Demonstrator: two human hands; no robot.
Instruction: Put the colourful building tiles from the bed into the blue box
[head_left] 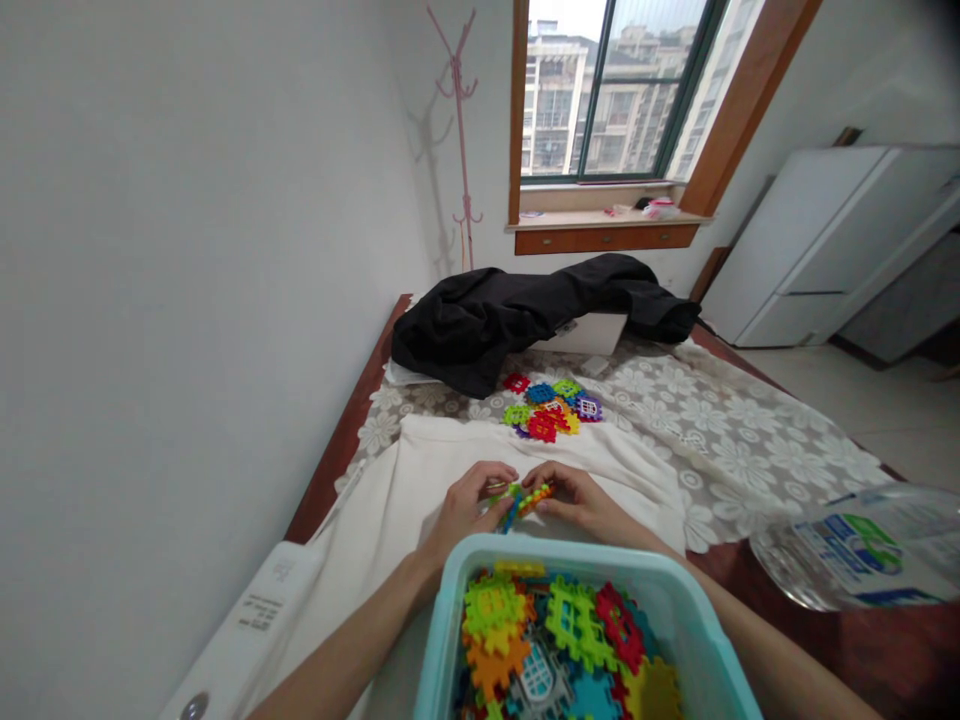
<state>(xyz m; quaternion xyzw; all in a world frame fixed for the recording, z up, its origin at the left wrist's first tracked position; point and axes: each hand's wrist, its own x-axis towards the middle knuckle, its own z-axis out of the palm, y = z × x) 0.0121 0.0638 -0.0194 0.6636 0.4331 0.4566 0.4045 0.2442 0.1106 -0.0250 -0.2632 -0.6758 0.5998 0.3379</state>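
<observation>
A black coat (517, 315) lies at the far end of the table (750, 420), with a tub (435, 640) of blocks nearest the camera. Between them, beyond a loose pile (551, 408), the left hand (469, 505) and right hand (581, 500) meet, both pinching one small block cluster (523, 497) over the white cloth (420, 470).

A room in a private home, high in an apartment block: a wood-framed window (615, 90) at 12 o'clock looks onto neighbouring residential towers, a pink coat stand (459, 130) rises at 11 o'clock, and a white refrigerator (825, 240) stands at 2 o'clock. A dark jacket (517, 315) lies across the lace-covered counter (720, 430), with a tub of toy tiles (570, 640) at 6 o'clock.
</observation>
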